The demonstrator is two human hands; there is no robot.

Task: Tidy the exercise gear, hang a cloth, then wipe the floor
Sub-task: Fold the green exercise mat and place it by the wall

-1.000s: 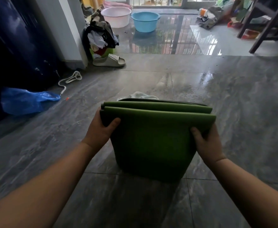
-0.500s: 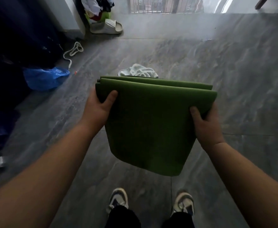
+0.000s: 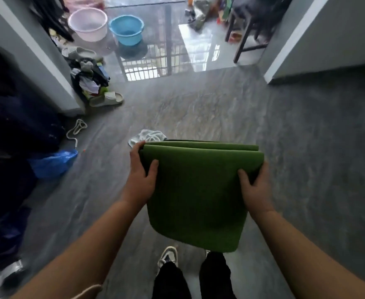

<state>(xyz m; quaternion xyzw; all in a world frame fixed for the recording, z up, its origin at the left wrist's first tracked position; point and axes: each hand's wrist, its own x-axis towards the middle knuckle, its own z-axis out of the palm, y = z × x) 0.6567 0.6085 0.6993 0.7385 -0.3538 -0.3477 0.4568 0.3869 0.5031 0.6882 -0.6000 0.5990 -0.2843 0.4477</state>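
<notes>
I see the grey stone floor (image 3: pixel 306 158) filling most of the view, glossy and reflecting a window grille at the far end. On the left a dark blue bulk (image 3: pixel 11 130) stands against a grey wall (image 3: pixel 26 50); I cannot tell what it is. A second grey wall (image 3: pixel 328 35) closes the right side.

In the middle, held up off the floor in front of me, hangs the folded green mat (image 3: pixel 199 190), folds uppermost and several layers showing along that top edge. My left hand (image 3: pixel 141 180) grasps its left side, thumb on the near face and fingers wrapped behind. My right hand (image 3: pixel 256 188) grips the right side the same way, thumb in front, fingers hidden behind the mat. Below the mat I see black trousers (image 3: pixel 177 281) and a white shoe (image 3: pixel 168 255).

Far off, dark chair legs (image 3: pixel 244 33) stand on the shiny floor. A pink basin (image 3: pixel 88 23) and a blue basin (image 3: pixel 126 29) sit just beside each other. A heap of clothes (image 3: pixel 91 79) lies by the left wall, with a pale sandal (image 3: pixel 107 99) at its near edge. A blue plastic bag (image 3: pixel 52 162) lies against the dark bulk. A white cloth (image 3: pixel 147 135) lies crumpled on the floor just beyond the mat's top left corner. A white cord (image 3: pixel 77 128) lies looped near the wall's foot.
</notes>
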